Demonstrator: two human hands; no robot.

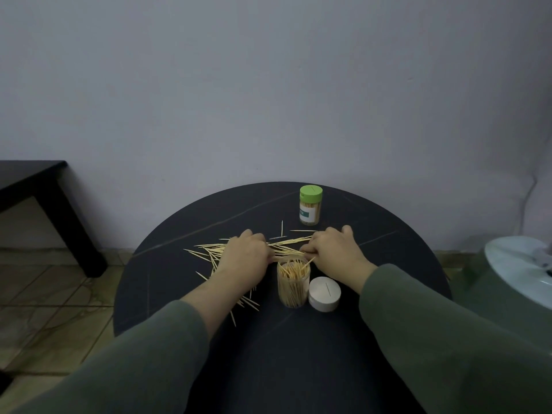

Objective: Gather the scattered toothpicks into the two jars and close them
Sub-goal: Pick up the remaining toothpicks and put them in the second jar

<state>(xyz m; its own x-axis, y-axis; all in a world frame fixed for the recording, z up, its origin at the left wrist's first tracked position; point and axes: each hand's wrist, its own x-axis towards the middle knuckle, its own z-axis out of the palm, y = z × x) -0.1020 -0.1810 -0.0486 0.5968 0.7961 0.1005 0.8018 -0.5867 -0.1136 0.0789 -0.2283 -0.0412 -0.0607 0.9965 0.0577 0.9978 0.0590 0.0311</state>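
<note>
Green-lidded jar [310, 206]: 1 | open jar [293, 282]: 1 | white lid [324, 293]: 1

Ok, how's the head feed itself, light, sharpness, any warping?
Head view: dim and flat, no glare or hard shadows; wide-angle warping bows the round table and stretches the sleeves at the lower edge; both hands, left and right, and the toothpicks read fairly sharp; the label on the green-lidded jar is too small to read.

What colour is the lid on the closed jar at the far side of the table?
Light green; the lid shows clearly in the head view.
</note>
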